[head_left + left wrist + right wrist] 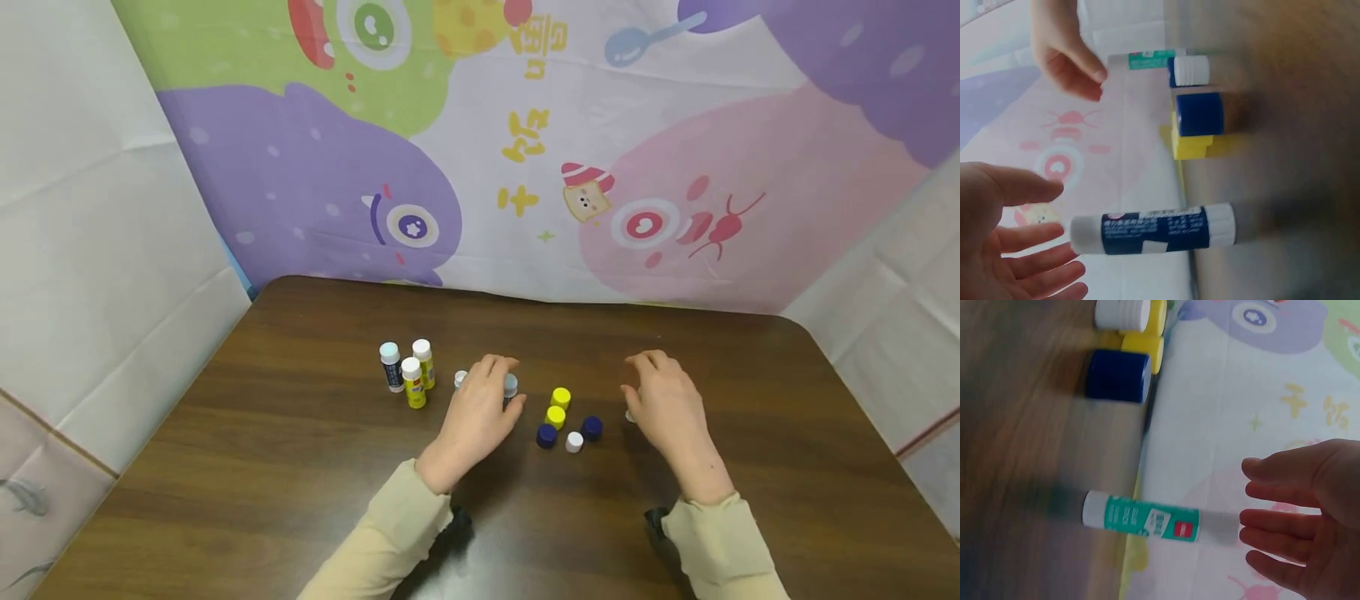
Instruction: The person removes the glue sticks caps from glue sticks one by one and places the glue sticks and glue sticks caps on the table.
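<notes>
My left hand (474, 417) is held with its fingers apart around the top of an upright navy glue stick (1155, 231), partly hidden in the head view; the left wrist view shows the fingertips near its pale upper end. Likewise, my right hand (667, 408) has its fingers spread near the pale top of a green glue stick (1152, 517) standing on the table. Between the hands lie two yellow caps (560, 398), two navy caps (592, 428) and one white cap (574, 442). A white-topped thing (461, 378) is mostly hidden behind my left hand.
Two yellow glue sticks (414, 385) and one navy glue stick (392, 368) stand grouped left of my left hand. The brown wooden table (300, 467) ends at the back against a cartoon-printed cloth (517, 250). Pale cloth walls flank both sides.
</notes>
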`<state>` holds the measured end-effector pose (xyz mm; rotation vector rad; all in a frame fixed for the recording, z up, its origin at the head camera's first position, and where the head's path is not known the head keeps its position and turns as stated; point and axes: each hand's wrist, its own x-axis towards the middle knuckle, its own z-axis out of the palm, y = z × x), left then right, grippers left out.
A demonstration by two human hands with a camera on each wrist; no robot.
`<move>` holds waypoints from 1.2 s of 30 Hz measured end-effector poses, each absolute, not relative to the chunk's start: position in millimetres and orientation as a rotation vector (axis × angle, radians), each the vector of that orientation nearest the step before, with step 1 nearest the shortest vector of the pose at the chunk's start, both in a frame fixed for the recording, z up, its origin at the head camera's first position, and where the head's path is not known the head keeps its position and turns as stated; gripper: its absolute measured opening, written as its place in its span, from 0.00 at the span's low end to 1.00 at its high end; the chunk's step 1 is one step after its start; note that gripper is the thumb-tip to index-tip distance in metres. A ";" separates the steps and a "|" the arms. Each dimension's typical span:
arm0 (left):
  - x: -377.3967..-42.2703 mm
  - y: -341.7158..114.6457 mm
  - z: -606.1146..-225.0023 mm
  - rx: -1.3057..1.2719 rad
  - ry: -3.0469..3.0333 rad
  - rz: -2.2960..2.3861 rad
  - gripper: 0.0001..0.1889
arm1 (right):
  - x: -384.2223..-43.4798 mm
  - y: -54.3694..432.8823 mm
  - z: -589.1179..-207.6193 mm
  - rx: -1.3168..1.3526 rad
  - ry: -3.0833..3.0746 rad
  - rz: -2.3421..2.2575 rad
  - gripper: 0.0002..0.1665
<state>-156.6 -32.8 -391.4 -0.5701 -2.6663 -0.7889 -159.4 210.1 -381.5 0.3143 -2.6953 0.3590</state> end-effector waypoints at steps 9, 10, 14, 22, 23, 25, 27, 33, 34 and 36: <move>-160.7 -37.2 -385.9 -0.625 -2.635 -0.769 0.19 | -163.3 222.3 -387.0 0.237 -2.793 0.444 0.20; -161.1 -36.9 -385.7 -0.631 -2.628 -0.767 0.19 | -163.7 222.6 -388.4 0.249 -2.780 0.450 0.20; -160.9 -34.0 -383.9 -0.656 -2.593 -0.768 0.19 | -163.7 222.3 -391.6 0.267 -2.738 0.457 0.17; -159.1 -29.4 -383.7 -0.681 -2.599 -0.763 0.20 | -160.7 223.1 -392.7 0.266 -2.743 0.457 0.13; -159.3 -28.9 -383.8 -0.682 -2.601 -0.765 0.20 | -160.4 223.2 -392.6 0.267 -2.739 0.459 0.12; -159.5 -27.6 -383.8 -0.687 -2.606 -0.765 0.20 | -159.6 222.8 -391.8 0.270 -2.735 0.465 0.11; -159.4 -26.2 -384.0 -0.691 -2.612 -0.758 0.19 | -158.7 221.2 -390.3 0.266 -2.737 0.479 0.10; -158.7 -22.0 -385.8 -0.706 -2.606 -0.750 0.19 | -151.5 209.4 -382.0 0.280 -2.725 0.562 0.09; -158.7 -21.2 -386.1 -0.706 -2.604 -0.753 0.19 | -149.8 206.8 -380.1 0.288 -2.715 0.574 0.09; -158.2 -19.6 -386.1 -0.708 -2.604 -0.762 0.19 | -146.1 201.6 -376.3 0.305 -2.696 0.592 0.10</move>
